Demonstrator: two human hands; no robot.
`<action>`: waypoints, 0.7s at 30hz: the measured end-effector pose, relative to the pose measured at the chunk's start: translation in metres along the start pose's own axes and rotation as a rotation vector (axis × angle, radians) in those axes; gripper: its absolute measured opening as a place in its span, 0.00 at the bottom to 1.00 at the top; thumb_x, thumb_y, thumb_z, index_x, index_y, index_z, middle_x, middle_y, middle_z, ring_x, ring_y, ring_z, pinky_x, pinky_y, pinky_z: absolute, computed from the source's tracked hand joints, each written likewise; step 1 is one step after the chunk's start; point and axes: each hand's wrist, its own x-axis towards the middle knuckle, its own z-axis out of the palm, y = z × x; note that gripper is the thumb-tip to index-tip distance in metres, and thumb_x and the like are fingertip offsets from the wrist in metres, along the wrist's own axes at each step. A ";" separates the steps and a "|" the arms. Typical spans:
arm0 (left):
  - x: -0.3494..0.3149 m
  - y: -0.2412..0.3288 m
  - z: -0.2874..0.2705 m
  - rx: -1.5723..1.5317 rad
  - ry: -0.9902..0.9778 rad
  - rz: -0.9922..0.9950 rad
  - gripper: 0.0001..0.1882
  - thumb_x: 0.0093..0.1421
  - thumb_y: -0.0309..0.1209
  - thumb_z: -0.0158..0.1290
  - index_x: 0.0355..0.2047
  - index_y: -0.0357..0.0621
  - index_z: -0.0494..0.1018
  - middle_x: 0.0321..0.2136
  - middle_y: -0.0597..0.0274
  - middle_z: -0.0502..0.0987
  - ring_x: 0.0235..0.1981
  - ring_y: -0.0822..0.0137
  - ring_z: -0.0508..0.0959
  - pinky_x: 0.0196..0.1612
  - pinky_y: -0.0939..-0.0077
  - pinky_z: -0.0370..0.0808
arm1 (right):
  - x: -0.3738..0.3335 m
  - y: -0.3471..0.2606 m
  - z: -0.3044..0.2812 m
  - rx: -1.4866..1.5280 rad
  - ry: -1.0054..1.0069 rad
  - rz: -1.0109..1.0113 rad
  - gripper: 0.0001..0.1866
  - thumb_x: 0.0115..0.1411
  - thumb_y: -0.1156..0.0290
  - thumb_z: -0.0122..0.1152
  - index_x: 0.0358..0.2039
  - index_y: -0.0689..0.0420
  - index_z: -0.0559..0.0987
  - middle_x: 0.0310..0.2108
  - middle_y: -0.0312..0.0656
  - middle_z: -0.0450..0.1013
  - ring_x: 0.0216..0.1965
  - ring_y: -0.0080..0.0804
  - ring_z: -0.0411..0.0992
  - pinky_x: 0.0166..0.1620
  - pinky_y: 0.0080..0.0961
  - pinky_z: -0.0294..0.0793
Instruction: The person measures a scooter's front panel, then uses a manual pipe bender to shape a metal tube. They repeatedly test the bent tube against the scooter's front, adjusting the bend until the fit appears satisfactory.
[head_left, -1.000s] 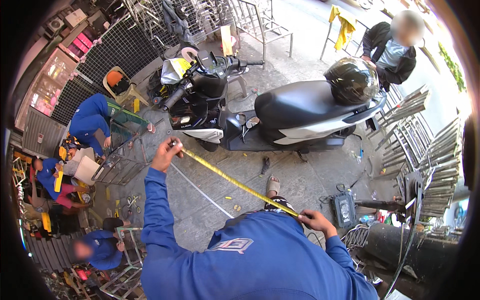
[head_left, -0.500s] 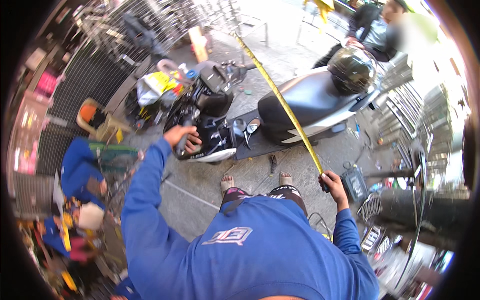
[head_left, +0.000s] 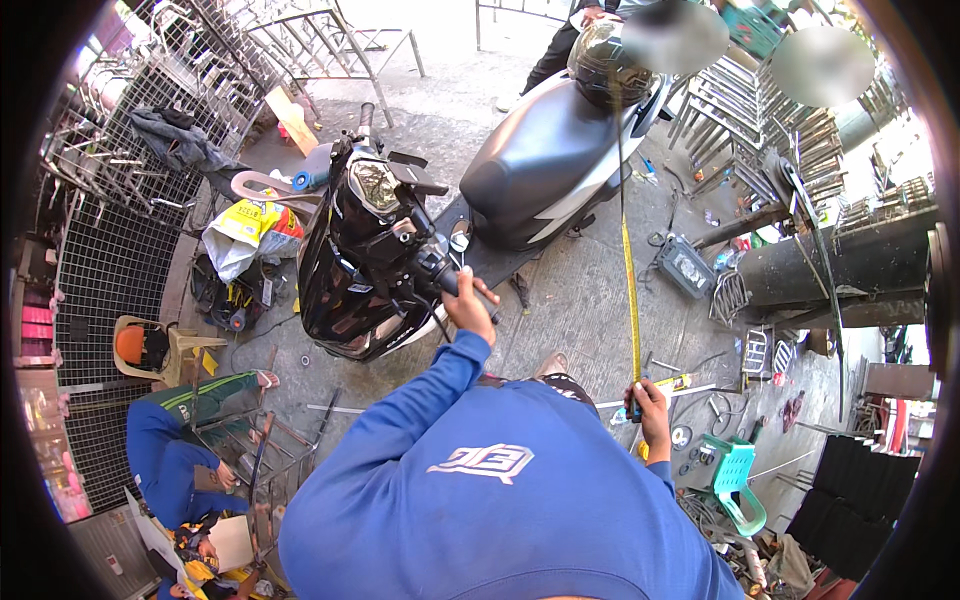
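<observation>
My left hand (head_left: 468, 304) is wrapped round the near handlebar grip of a dark scooter (head_left: 355, 235), which stands in front of me with its silver-grey seat section farther right. My right hand (head_left: 651, 405) is closed round a tape measure, whose case is mostly hidden by the fingers. From it the yellow tape blade (head_left: 630, 285) stretches away from me over the concrete, on the right side of the scooter. Its far part looks dark and thin, passing in front of the scooter's rear. A shiny helmet (head_left: 605, 65) rests on the back of the seat.
A grey case (head_left: 685, 266) lies on the floor at right, near a large dark cylinder (head_left: 790, 275). A green plastic chair (head_left: 735, 478) is at lower right. At left, a person in blue (head_left: 165, 450) bends by metal frames. Racks of metal tubing (head_left: 760, 120) stand far right.
The tape blade has swung from slanting away to the left to running nearly straight ahead. The view has turned right. My left hand stays on the grip, now nearer my body's middle.
</observation>
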 end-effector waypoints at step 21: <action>0.053 -0.166 0.068 0.291 0.098 0.154 0.26 0.67 0.54 0.55 0.32 0.40 0.72 0.26 0.62 0.77 0.25 0.69 0.75 0.31 0.70 0.74 | 0.034 -0.079 -0.035 -0.621 -0.179 -0.012 0.15 0.67 0.60 0.63 0.39 0.61 0.81 0.27 0.35 0.77 0.30 0.19 0.72 0.34 0.21 0.69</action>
